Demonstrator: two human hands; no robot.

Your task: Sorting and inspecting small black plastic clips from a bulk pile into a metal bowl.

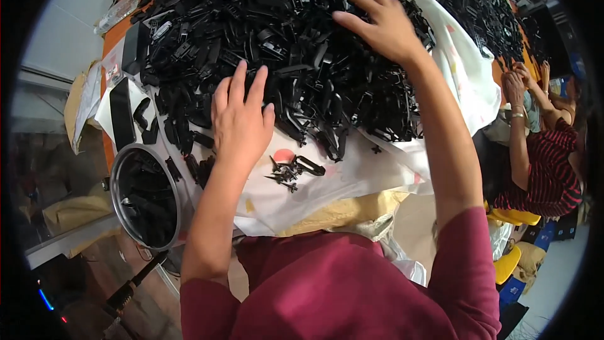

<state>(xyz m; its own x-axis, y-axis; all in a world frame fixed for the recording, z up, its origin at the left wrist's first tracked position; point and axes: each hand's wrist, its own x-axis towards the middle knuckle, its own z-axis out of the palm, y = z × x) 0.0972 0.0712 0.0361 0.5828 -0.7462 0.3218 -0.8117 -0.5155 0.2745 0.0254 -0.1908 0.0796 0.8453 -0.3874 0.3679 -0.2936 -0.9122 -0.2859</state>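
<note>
A large heap of small black plastic parts (292, 31) covers the table in front of me. My left hand (244, 113) rests over the near left side of the heap, fingers spread and pointing away, with nothing gripped. Farther off to the right, my right hand (384, 25) reaches over the heap with its fingers apart; it holds nothing I can see. Close to my body, a few loose black parts (286, 179) lie on a white cloth (358, 176), one of them a long open loop (309, 165).
A round metal-rimmed container (178, 198) with black parts inside stands at the left edge. Behind it are black boxes (122, 113) and a clear plastic bottle (116, 14). White sheeting (462, 66) borders the heap on the right. A person in a striped top (544, 173) works at far right.
</note>
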